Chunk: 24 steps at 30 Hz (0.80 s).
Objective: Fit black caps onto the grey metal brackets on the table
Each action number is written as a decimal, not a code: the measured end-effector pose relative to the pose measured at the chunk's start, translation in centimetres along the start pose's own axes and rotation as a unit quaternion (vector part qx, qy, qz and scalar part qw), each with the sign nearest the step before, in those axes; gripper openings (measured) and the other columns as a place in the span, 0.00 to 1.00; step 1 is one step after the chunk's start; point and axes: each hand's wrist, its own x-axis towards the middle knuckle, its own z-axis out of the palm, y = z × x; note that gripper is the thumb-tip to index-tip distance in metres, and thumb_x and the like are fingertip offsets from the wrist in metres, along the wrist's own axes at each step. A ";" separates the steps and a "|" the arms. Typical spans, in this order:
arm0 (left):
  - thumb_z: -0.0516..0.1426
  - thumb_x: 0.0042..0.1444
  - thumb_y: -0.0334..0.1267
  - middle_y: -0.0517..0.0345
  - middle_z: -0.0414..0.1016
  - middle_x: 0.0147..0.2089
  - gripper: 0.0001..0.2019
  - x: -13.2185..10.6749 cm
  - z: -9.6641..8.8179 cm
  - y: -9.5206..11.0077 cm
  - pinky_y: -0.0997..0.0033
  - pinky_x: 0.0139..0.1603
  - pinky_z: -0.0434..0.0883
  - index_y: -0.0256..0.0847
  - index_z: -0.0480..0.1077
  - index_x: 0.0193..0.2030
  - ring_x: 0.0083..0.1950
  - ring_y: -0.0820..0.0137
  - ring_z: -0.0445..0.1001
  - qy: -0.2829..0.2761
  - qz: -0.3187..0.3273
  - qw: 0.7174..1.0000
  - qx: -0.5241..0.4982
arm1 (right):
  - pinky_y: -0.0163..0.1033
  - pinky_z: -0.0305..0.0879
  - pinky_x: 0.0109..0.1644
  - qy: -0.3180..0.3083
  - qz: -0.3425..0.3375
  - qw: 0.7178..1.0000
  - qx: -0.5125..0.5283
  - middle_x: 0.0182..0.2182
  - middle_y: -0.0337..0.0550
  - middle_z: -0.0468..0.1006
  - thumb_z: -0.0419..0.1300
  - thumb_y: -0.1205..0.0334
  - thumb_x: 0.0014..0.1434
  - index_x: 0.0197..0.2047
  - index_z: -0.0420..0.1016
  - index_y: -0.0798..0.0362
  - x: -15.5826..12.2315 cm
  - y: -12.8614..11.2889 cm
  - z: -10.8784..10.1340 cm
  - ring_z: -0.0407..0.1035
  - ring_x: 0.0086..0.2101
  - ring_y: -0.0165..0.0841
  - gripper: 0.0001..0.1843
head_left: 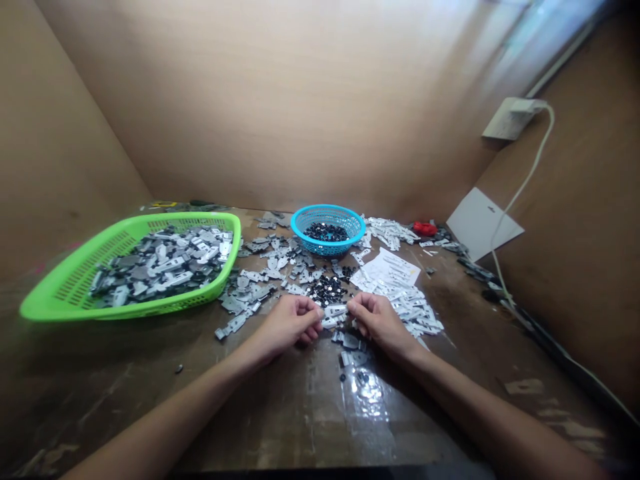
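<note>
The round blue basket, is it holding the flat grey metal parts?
No, the round blue basket holds small black pieces, while the flat grey metal parts lie in the green plastic basket.

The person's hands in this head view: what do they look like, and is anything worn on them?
The left hand and right hand are bare, with no gloves or rings visible. The left forearm and right forearm show no sleeve, watch or bracelet within view.
</note>
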 end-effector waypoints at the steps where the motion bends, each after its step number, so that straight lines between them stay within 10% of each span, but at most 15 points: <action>1: 0.55 0.49 0.46 0.55 0.72 0.26 0.13 0.1 0.0 -0.1 0.77 0.23 0.66 0.35 0.67 0.30 0.23 0.75 0.70 0.004 -0.001 1.000 0.005 | 0.28 0.45 0.17 -0.005 -0.001 1.000 0.000 0.14 0.32 0.62 0.55 0.51 0.55 0.26 0.67 0.56 0.0 0.0 0.1 0.53 0.14 0.21 0.16; 7: 0.57 0.48 0.45 0.58 0.70 0.25 0.12 -0.1 -1.1 0.7 0.80 0.22 0.64 0.35 0.66 0.29 0.23 0.77 0.68 0.018 0.005 0.997 -0.077 | 0.29 0.52 0.17 0.011 0.010 1.000 0.006 0.16 0.35 0.68 0.56 0.48 0.53 0.39 0.71 0.56 0.1 -0.2 0.0 0.58 0.14 0.24 0.20; 14: 0.50 0.51 0.50 0.62 0.67 0.27 0.18 -0.8 -5.9 3.5 0.80 0.26 0.64 0.39 0.67 0.41 0.24 0.79 0.64 0.238 0.171 0.897 -0.332 | 0.29 0.56 0.17 0.048 -0.023 0.998 0.046 0.35 0.45 0.73 0.56 0.49 0.53 0.48 0.67 0.54 0.3 -0.5 -0.5 0.61 0.17 0.23 0.23; 18: 0.55 0.46 0.50 0.56 0.72 0.30 0.17 -0.8 -6.8 3.3 0.74 0.31 0.63 0.39 0.70 0.36 0.29 0.72 0.69 0.241 0.124 0.963 0.005 | 0.30 0.56 0.18 0.044 -0.030 0.998 0.031 0.35 0.45 0.73 0.56 0.51 0.53 0.48 0.66 0.53 0.4 -0.1 -0.5 0.61 0.18 0.23 0.22; 24: 0.58 0.46 0.44 0.50 0.73 0.36 0.10 -0.8 -6.7 0.9 0.69 0.40 0.60 0.42 0.71 0.32 0.42 0.59 0.69 0.303 0.053 0.847 0.434 | 0.31 0.57 0.19 0.052 -0.046 0.998 -0.010 0.33 0.43 0.73 0.56 0.52 0.53 0.47 0.68 0.53 0.2 -0.2 -0.4 0.62 0.18 0.24 0.20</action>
